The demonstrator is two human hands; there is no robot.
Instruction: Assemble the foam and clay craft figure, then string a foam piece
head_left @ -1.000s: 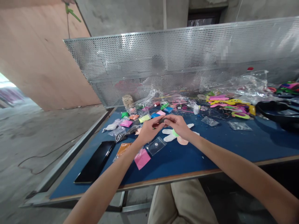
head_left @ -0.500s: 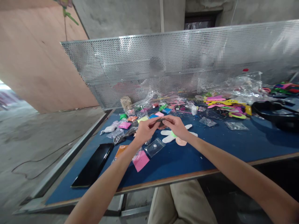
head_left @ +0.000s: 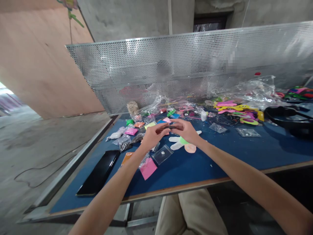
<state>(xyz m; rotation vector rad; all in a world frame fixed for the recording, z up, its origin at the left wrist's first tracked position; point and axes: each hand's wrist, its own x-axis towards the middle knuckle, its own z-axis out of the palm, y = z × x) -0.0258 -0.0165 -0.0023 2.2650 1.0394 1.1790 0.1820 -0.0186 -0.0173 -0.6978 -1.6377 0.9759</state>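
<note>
My left hand [head_left: 152,136] and my right hand [head_left: 185,130] meet fingertip to fingertip just above the blue table [head_left: 220,160]. Their fingers are pinched together; what lies between them is hidden. Right under my right hand lies a flat white figure [head_left: 174,143] with a green patch and a peach disc [head_left: 190,148]. A clear zip bag [head_left: 162,154] with a white dot lies below my left hand, and a pink packet [head_left: 148,168] and an orange packet [head_left: 127,157] lie beside my left forearm.
A black phone [head_left: 99,173] lies at the table's left edge. Several coloured packets [head_left: 146,123] and clear bags [head_left: 246,132] are spread toward the back. Foam shapes [head_left: 234,107] and a black bowl [head_left: 286,116] sit at right. A perforated metal screen [head_left: 195,62] stands behind the table.
The dark piece seen between my fingertips earlier no longer shows. My hands have risen slightly and their fingers overlap more. The camera shifted a little.
</note>
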